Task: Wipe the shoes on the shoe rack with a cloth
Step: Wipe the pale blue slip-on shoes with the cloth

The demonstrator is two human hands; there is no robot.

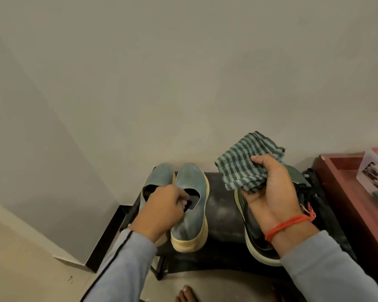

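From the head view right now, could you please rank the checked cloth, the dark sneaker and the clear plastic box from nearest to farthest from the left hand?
Measured from the left hand, which reaches into the blue slip-on shoes:
1. Checked cloth, to its right, held up in the right hand.
2. Dark sneaker, under the right hand; close to the cloth's rank.
3. Clear plastic box, far right on the red-brown shelf.

You're seeing dim, soft, even indoor light. Wide-angle bending curves the edges, and everything looks slightly blurred.
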